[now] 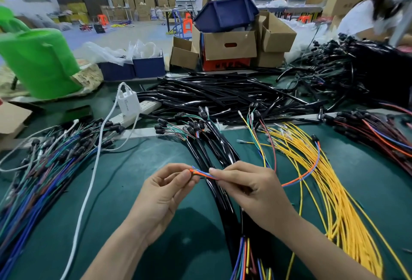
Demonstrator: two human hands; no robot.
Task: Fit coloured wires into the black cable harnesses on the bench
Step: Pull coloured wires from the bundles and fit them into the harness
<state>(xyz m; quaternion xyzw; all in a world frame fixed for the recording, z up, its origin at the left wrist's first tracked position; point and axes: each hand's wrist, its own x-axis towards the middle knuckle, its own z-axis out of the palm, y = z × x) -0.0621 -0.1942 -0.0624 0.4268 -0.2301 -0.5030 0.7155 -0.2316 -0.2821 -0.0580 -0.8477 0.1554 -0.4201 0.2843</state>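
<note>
1. Left grip (pixel 165 192) and right grip (pixel 252 192) each pinch, thumb against fingers, one pair of orange and blue wires (pixel 201 173), held between them above the near middle of the green counter (pixel 133 190).
2. From the right grip the pair loops right and far across yellow wires (pixel 323 179), ending in a small black plug (pixel 314 138).
3. Black cable harnesses (pixel 214 146) lie directly beneath both grips, running near to far.
4. Left lie a bundle of mixed coloured wires (pixel 55 157) and a white cable (pixel 89 190).
5. Far across the counter sits a pile of black tubing (pixel 223 92), then cardboard boxes (pixel 229 45).
</note>
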